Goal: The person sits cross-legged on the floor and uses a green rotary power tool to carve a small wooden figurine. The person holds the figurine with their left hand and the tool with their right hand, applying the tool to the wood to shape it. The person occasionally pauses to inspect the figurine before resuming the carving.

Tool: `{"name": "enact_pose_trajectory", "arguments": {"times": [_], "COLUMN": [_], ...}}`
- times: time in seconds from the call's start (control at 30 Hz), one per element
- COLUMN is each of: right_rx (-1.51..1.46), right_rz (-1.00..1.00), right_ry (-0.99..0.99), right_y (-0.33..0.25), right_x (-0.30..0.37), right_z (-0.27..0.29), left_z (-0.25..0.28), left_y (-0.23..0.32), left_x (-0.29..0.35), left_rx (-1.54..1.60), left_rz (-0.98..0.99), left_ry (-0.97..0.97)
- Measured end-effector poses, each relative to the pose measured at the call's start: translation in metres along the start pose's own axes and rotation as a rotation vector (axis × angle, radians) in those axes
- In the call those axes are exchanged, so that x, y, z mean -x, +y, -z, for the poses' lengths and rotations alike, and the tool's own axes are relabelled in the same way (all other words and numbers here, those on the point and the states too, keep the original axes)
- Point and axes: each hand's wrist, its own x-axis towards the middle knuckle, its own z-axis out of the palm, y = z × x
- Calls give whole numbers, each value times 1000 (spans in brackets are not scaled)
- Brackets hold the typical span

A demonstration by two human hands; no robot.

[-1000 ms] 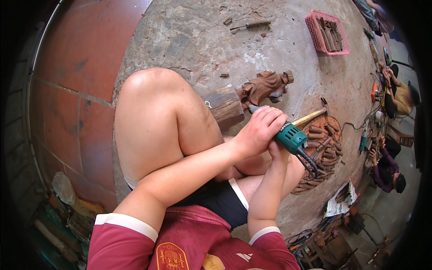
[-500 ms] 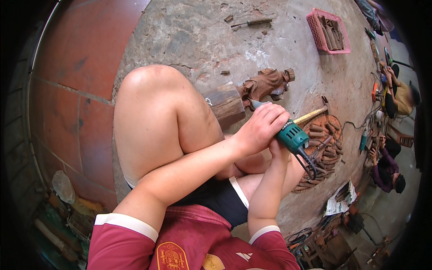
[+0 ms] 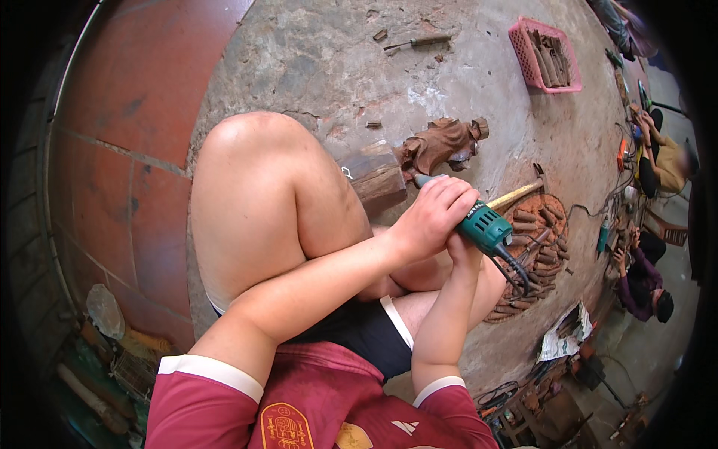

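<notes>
Grip on a green power tool (image 3: 485, 227), set against a carved figure (image 3: 441, 147)

Your left hand (image 3: 434, 209) is wrapped around the front of the green power tool, its fingers folded over the top of the housing. Your right hand (image 3: 464, 247) sits beneath the tool, mostly hidden by it; you cannot tell from here whether its fingers are clamped on anything. A dark cable (image 3: 514, 271) trails from the tool's rear end.

Past your knuckles, the tool's grey nose points at the join between the carved figure and its squared wooden block (image 3: 372, 179); whether the tip touches wood cannot be told. The figure lies on its side on the concrete floor (image 3: 336, 60), just beyond your raised left knee (image 3: 258, 150), with the block toward you.

Right of the tool lies a hammer (image 3: 514, 194) with a yellow handle, beside a pile of wooden-handled pieces (image 3: 546, 258) on a reddish patch. Farther out, a slim hand tool (image 3: 419, 42) lies on the floor, and a pink basket (image 3: 529, 62) holds more wooden pieces. At the far right, one person (image 3: 667, 168) in a tan top and another (image 3: 643, 292) in purple sit low.
</notes>
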Motion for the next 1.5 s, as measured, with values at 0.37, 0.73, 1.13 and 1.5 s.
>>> {"name": "enact_pose_trajectory", "arguments": {"times": [0.37,0.73,1.13,1.5], "right_rx": [61,-29,-13,-1], "right_rz": [-14,-49,28,13], "right_ry": [10,18,-4,-20], "right_y": [-6,-7,6,1], "right_x": [-3,-1,0,0], "right_z": [-5,-5,0,-1], "left_z": [0,0,0,0], "left_y": [1,0,-1,-1], "left_x": [0,-1,0,0], "left_rx": [-1,2,-18,-17], "left_rz": [8,-1,-7,-6], "left_ry": [-11,0,-9,1]}}
